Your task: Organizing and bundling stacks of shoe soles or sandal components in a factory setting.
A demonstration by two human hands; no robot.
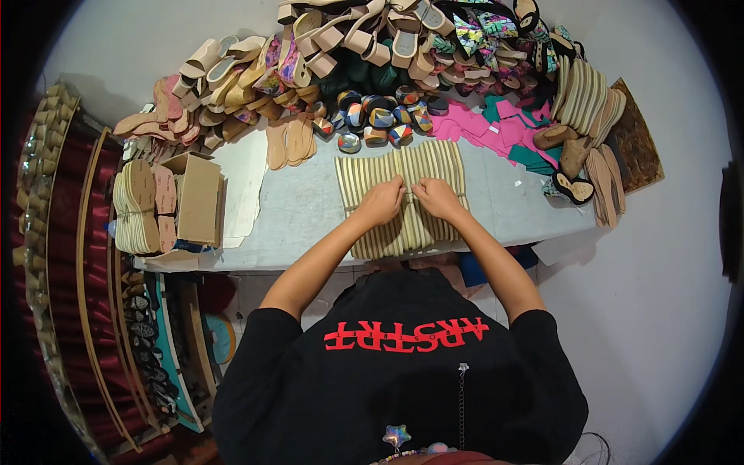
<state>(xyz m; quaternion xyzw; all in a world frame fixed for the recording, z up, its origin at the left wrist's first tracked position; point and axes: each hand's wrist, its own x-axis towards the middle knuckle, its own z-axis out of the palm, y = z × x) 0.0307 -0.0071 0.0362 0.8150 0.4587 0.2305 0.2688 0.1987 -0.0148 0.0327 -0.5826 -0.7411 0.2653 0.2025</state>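
Observation:
A bundle of cream-and-olive striped shoe insoles (372, 172) stands on edge in two side-by-side rows at the near edge of the table. A thin dark string crosses it and shows at its outer sides. My left hand (381, 201) is closed over the middle of the bundle, knuckles up, pinching the string. Close beside it, my right hand (437, 198) is closed in the same way on the string. The fingertips of both hands are largely hidden, and a small gap separates the two fists.
Wedge sandals (364, 46) pile up along the back wall. Nearer lie patterned shoe uppers (380, 118), pink fabric pieces (496, 132) and tan insoles (291, 143). A cardboard box (203, 200) stands left beside striped insoles (136, 205). Wooden shoe lasts (575, 157) lie right, before a board (637, 139).

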